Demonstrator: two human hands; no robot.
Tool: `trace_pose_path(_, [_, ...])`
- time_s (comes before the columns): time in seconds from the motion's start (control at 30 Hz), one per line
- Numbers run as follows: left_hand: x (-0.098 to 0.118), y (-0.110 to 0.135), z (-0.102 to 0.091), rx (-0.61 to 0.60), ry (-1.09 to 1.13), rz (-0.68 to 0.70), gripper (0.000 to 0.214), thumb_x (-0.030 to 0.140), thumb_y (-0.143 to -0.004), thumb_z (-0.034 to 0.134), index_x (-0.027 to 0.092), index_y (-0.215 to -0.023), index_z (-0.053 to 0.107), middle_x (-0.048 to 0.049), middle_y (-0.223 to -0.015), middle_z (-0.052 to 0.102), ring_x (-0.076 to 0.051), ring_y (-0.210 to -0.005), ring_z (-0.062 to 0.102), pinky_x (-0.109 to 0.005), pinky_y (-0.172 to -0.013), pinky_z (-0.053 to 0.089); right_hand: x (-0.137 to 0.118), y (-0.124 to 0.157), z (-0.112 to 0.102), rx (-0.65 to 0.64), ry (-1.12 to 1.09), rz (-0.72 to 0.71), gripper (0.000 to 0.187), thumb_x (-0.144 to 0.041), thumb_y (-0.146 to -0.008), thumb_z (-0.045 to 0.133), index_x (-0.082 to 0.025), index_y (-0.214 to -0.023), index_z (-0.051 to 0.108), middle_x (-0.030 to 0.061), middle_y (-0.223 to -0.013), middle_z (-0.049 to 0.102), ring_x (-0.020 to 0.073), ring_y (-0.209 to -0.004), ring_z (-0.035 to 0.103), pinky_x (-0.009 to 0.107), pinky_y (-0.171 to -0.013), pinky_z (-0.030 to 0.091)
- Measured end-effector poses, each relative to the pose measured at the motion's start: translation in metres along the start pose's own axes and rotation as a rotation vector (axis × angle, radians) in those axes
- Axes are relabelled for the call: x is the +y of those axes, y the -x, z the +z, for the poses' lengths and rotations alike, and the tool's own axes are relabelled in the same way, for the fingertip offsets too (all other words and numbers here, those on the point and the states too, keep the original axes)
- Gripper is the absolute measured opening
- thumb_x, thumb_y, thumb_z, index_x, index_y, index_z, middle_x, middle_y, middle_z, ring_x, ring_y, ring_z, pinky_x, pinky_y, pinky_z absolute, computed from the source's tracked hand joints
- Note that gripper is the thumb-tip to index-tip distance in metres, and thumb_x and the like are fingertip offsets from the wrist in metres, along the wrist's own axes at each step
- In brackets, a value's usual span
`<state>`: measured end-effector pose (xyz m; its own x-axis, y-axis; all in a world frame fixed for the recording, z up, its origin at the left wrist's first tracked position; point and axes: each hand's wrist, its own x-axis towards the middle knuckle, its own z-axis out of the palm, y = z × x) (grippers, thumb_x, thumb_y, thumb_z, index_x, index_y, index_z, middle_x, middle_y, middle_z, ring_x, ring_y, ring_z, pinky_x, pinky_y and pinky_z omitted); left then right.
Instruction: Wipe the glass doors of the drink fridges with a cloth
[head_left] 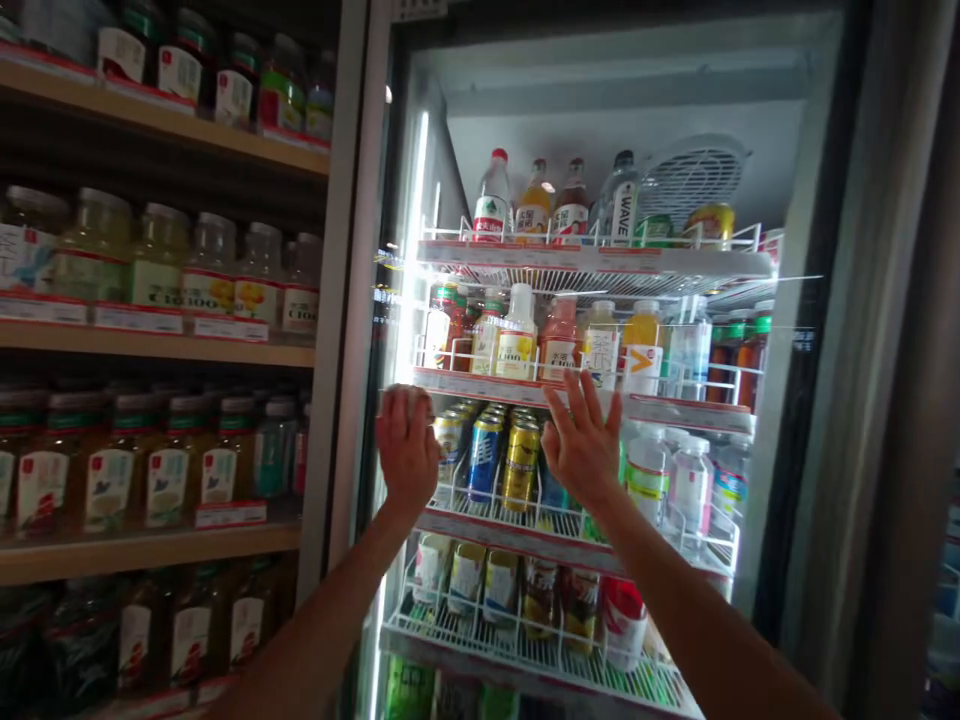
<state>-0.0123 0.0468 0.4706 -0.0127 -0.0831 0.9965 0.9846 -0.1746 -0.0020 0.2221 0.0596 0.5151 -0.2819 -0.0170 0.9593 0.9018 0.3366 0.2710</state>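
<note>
In front of the lit drinks cooler (pixel 517 85), my left hand (pixel 407 450) is raised near its left side with the fingers curled. A round brownish patch shows at those fingertips; whether it is a held thing or a reflection I cannot make out. My right hand (pixel 589 445) is open, fingers spread, before the middle shelves. Contact with the glass or shelf edge cannot be judged. Between both hands stand a blue can (pixel 484 455) and a gold can (pixel 520 465) in a white wire rack. Juice bottles (pixel 516 335) line the shelf just above.
Left of the cooler, wooden shelves (pixel 150 345) hold rows of bottled drinks (pixel 180 465). The cooler's top shelf (pixel 525 257) carries several bottles and two cans. More cans (pixel 501 585) stand on a lower rack. A dark door frame (pixel 832 350) borders the right side.
</note>
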Motion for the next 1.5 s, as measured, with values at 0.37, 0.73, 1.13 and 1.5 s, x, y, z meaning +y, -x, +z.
trace_pose_path(0.37, [-0.006, 0.007, -0.002, -0.087, -0.037, 0.116, 0.051, 0.015, -0.086, 0.042, 0.02, -0.136, 0.04, -0.0138, -0.147, 0.034, -0.023, -0.141, 0.017, -0.046, -0.113, 0.019, 0.014, 0.01, -0.009, -0.033, -0.01, -0.03, 0.046, -0.025, -0.085, 0.046, -0.026, -0.131, 0.044, 0.0065, -0.144, 0.042, 0.0228, -0.138, 0.028, 0.052, -0.113, 0.011])
trace_pose_path(0.73, [0.027, 0.032, -0.005, -0.214, 0.036, 0.46, 0.047, 0.016, -0.084, 0.046, 0.027, -0.13, 0.047, -0.0052, -0.142, 0.044, -0.02, -0.141, 0.02, -0.044, -0.115, 0.015, 0.018, 0.016, -0.008, 0.024, -0.025, -0.033, 0.046, -0.023, -0.084, 0.048, -0.026, -0.13, 0.045, 0.0078, -0.141, 0.045, 0.0228, -0.138, 0.029, 0.052, -0.113, 0.013])
trace_pose_path(1.13, [0.059, 0.037, 0.004, -0.193, 0.089, 0.518, 0.048, 0.016, -0.085, 0.045, 0.029, -0.131, 0.046, -0.001, -0.141, 0.046, -0.02, -0.141, 0.02, -0.043, -0.116, 0.015, 0.019, 0.017, -0.007, 0.037, -0.033, -0.03, 0.052, -0.024, -0.085, 0.046, -0.028, -0.136, 0.039, 0.0062, -0.142, 0.045, 0.0226, -0.138, 0.029, 0.051, -0.114, 0.012])
trace_pose_path(1.5, [0.039, 0.008, 0.008, -0.044, 0.03, 0.218, 0.055, 0.016, -0.088, 0.04, 0.024, -0.141, 0.03, -0.0096, -0.148, 0.033, -0.024, -0.141, 0.018, -0.045, -0.11, 0.028, 0.016, 0.017, -0.008, 0.057, -0.034, -0.01, 0.04, -0.022, -0.083, 0.05, -0.023, -0.122, 0.052, 0.0082, -0.139, 0.049, 0.0226, -0.136, 0.034, 0.049, -0.113, 0.015])
